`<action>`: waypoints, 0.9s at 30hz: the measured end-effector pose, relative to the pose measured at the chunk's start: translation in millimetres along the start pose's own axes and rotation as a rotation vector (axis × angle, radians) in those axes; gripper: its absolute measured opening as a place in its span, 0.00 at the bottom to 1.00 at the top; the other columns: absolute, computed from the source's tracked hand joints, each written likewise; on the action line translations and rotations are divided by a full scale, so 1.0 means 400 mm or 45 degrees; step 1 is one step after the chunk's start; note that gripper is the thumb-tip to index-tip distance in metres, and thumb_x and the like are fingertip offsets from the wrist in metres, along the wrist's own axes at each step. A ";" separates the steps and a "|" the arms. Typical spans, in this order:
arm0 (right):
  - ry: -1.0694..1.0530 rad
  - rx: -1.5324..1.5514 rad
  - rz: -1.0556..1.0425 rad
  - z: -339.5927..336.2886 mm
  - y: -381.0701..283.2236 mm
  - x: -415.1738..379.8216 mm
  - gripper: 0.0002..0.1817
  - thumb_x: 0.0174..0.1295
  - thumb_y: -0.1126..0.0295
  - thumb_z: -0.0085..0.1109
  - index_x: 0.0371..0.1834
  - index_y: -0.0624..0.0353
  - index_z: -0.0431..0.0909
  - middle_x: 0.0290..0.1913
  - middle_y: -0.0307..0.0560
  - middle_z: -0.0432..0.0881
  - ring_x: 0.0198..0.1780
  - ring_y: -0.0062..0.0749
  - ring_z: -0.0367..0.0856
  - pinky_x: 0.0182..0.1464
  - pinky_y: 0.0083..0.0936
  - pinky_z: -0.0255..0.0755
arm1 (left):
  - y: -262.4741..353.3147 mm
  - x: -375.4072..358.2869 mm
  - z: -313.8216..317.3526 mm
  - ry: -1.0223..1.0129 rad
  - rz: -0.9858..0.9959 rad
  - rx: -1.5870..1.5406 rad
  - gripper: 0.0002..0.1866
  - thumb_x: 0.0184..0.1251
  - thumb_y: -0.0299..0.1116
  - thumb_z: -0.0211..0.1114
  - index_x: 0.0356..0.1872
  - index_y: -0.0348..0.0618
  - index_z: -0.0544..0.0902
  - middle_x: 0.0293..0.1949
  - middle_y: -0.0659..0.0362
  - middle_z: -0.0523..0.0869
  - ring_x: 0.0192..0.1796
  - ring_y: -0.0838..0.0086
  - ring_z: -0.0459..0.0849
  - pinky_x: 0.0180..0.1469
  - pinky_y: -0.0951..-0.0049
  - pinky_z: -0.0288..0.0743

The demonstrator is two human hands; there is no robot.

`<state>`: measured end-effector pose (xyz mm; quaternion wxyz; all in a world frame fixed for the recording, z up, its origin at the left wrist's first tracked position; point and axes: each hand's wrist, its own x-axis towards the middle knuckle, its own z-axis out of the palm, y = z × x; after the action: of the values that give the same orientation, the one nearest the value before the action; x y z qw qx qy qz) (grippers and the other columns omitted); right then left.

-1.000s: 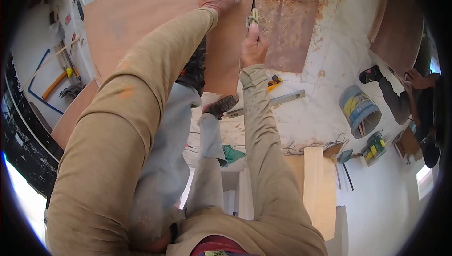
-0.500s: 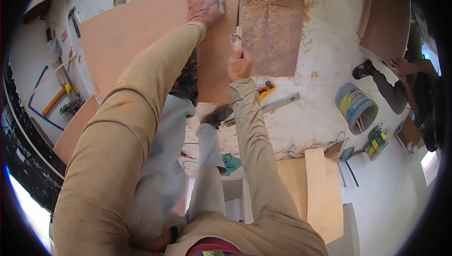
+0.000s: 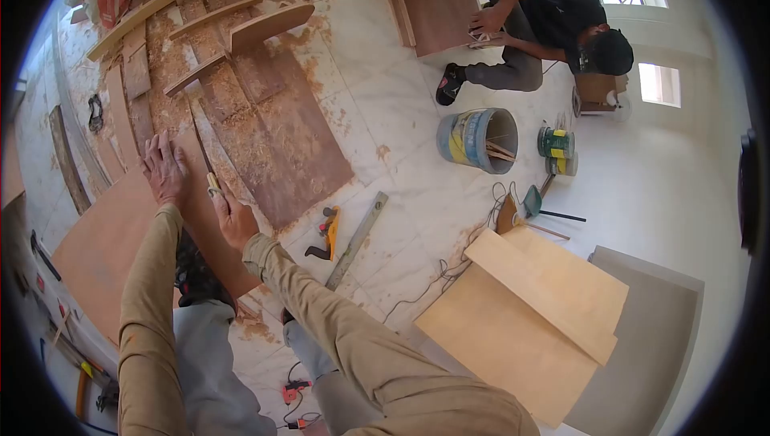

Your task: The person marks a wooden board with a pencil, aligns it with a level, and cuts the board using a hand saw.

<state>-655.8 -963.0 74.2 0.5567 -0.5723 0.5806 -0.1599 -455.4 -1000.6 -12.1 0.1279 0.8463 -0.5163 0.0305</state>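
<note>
My left hand (image 3: 166,171) lies flat with its fingers spread on a reddish plywood panel (image 3: 112,235), near its far end. My right hand (image 3: 236,219) is closed around the pale handle of a handsaw (image 3: 212,182). The thin dark blade shows nearly edge-on and runs forward from the handle along the panel's right edge. A shoe and a grey trouser leg of mine rest on and beside the panel. To the right of the saw is a brown board (image 3: 301,151) scattered with wood shavings.
A yellow hand plane (image 3: 329,234) and a metal level (image 3: 358,239) lie on the tiled floor. Beyond are a blue bucket (image 3: 465,137) holding wood strips and green cans (image 3: 555,143). A co-worker (image 3: 561,19) crouches at another board. Pale plywood sheets (image 3: 497,316) lie at lower right.
My view has swung to the right, so hands and panel appear farther left and lower, and the co-worker shows more fully. My left hand still presses the panel; my right still grips the saw.
</note>
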 end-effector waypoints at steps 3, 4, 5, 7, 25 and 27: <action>-0.003 0.001 0.002 -0.009 -0.017 0.010 0.30 0.80 0.47 0.47 0.78 0.50 0.68 0.39 0.68 0.85 0.38 0.61 0.87 0.39 0.44 0.77 | 0.013 0.003 -0.023 -0.120 -0.027 0.020 0.27 0.81 0.48 0.48 0.75 0.50 0.69 0.71 0.50 0.73 0.78 0.55 0.63 0.83 0.43 0.40; 0.006 -0.011 -0.015 -0.008 -0.014 0.013 0.29 0.80 0.49 0.48 0.77 0.53 0.69 0.37 0.67 0.85 0.36 0.56 0.88 0.37 0.39 0.77 | 0.018 0.010 -0.034 -0.171 -0.047 0.021 0.27 0.81 0.48 0.49 0.74 0.50 0.70 0.71 0.50 0.73 0.78 0.55 0.63 0.83 0.43 0.40; 0.046 0.005 -0.074 -0.007 0.007 0.011 0.29 0.80 0.50 0.49 0.77 0.54 0.70 0.38 0.67 0.85 0.37 0.53 0.89 0.39 0.38 0.78 | 0.023 0.016 -0.047 -0.223 -0.068 0.023 0.26 0.81 0.48 0.49 0.74 0.50 0.70 0.71 0.50 0.73 0.78 0.55 0.63 0.83 0.43 0.40; 0.121 0.045 -0.185 0.005 0.055 -0.008 0.27 0.81 0.53 0.51 0.76 0.56 0.70 0.40 0.68 0.85 0.40 0.47 0.90 0.42 0.35 0.79 | 0.031 0.017 -0.058 -0.294 -0.095 0.027 0.26 0.81 0.48 0.49 0.73 0.50 0.71 0.71 0.51 0.73 0.78 0.56 0.63 0.83 0.42 0.40; -0.014 0.100 -0.019 0.018 0.003 0.092 0.30 0.80 0.52 0.50 0.74 0.64 0.71 0.48 0.60 0.89 0.45 0.47 0.87 0.52 0.34 0.79 | 0.027 0.022 -0.060 -0.236 -0.079 -0.041 0.23 0.78 0.45 0.53 0.69 0.50 0.76 0.64 0.54 0.77 0.74 0.58 0.66 0.82 0.40 0.41; 0.021 0.109 -0.097 0.021 -0.004 0.082 0.29 0.81 0.52 0.50 0.75 0.63 0.71 0.47 0.60 0.89 0.44 0.44 0.87 0.50 0.35 0.79 | 0.023 0.019 -0.057 -0.205 -0.080 -0.036 0.23 0.78 0.45 0.53 0.68 0.50 0.76 0.64 0.55 0.77 0.74 0.58 0.66 0.82 0.40 0.42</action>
<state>-639.1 -987.5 57.7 0.5693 -0.5684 0.5555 -0.2102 -458.3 -1005.8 12.9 0.0988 0.8599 -0.4984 -0.0489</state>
